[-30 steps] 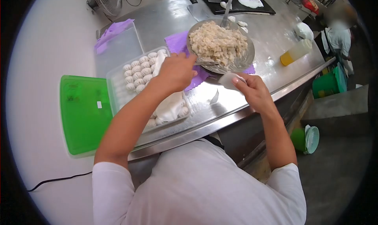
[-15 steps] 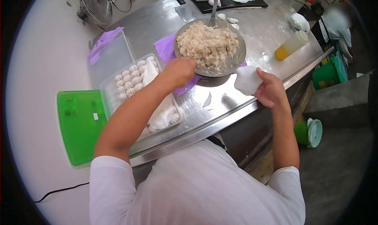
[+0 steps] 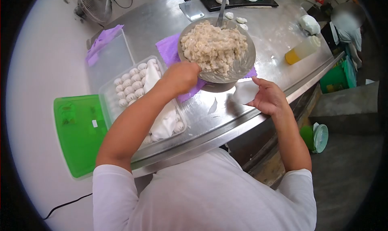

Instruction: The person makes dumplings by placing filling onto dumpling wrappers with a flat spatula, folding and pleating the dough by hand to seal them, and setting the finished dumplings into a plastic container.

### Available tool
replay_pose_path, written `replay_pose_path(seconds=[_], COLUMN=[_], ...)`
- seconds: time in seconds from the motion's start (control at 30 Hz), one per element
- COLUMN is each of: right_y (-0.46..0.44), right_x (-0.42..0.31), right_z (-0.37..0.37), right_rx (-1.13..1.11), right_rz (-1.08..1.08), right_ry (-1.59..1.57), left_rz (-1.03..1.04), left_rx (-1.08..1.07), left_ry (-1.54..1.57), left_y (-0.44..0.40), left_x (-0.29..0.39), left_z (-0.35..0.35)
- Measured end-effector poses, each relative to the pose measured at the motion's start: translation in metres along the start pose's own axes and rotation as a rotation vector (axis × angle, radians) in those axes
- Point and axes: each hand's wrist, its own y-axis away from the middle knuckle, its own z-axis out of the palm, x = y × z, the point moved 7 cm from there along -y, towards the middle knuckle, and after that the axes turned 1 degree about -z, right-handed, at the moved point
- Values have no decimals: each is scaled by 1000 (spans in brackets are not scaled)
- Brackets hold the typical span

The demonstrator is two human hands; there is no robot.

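Observation:
My left hand [image 3: 182, 78] is closed at the near left edge of a metal bowl [image 3: 247, 63]. Whether it grips the rim or something small is hidden by the fingers. Pale, chunky filling [image 3: 214, 45] is heaped in the bowl, and a metal handle [image 3: 222, 8] sticks up at the back. My right hand [image 3: 270, 97] is palm up beyond the table's front edge, thumb and fingers on a thin round dough wrapper [image 3: 244, 92], which looks greyish now. Under my left forearm, a plastic tray [image 3: 184, 119] holds rows of pleated dumplings [image 3: 131, 83], partly covered by a white cloth [image 3: 163, 123].
A cleaver [image 3: 192, 10] lies behind the bowl, near a black board [image 3: 266, 0]. Small dough pieces [image 3: 241, 20] sit beside it. A bottle of yellow liquid [image 3: 302, 50] stands at right. Purple cloth [image 3: 167, 51] lies under the bowl; a green lid [image 3: 79, 138] is at left.
My right hand has shifted slightly left with the wrapper, which has turned from bright white to greyish. My left hand stays at the bowl's edge. The view has shifted a little.

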Motion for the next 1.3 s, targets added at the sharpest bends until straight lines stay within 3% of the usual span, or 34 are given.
replay_pose_path(seconds=[0.1, 0.17, 0.2, 0.27, 0.33, 0.4, 0.47, 0.53, 0.6, 0.67, 0.73, 0.8, 0.87, 0.93, 1.07, 1.1, 1.13, 1.2, 1.3], right_y=[-7, -14, -19, -25, -29, -30, -29, -33, -33, -22, -34, -38, -37, -34, -23, -24, -28, -32, -30], right_x=[2, 5, 4, 4, -2, -3, -1, 0, 2, -2, 2, 7, 7, 4, 8, 9, 10, 12, 12], right_z=[0, 0, 4, 9, 7, 4, -1, -2, 6, 12, -1, -4, 5, 7, 9, 4, -4, -4, -1], right_rx=[51, 61, 32, 15, 88, 128, 193, 155, 114, 196, 157, 116, 90, 79, 127, 126, 117, 95, 151], right_rz=[0, 4, -13, -39, -137, -145, -151, -129, -104, -144, -107, -70, -43, -70, -65, -61, -51, -37, -17], right_ry=[-19, -53, -90, -134, -106, -122, -148, -175, -198, -74, -115, -155, -108, -114, -128, -130, -142, -150, -153], left_rz=[101, 201, 209, 191, 318, 209, 278, 194, 216, 323, 285, 68, 57, 136, 147, 260, 113, 44, 33], left_rx=[-4, -93, -98, -78, 19, -43, -33, 47, 92, 77, 45, -1, -84, 59, 27, 72, -56, 114, 60], left_ry=[18, 310, 310, 422, 394, 223, 262, 245, 289, 137, 123, 62, 68, 177, 189, 272, 272, 35, -141], left_y=[0, 5, 9, 26, 39, 45, 38, 31, 28, 33, 35, 34, 39, 54, 62, 57, 52, 35, 13], left_x=[5, 12, 16, 26, 39, 32, 28, 22, 28, 39, 36, 19, 19, 39, 37, 26, 16, -6, -13], left_z=[8, 4, 3, 8, 4, 2, -11, -29, -21, -12, -25, -31, -6, 5, 1, -10, -23, -31, -19])
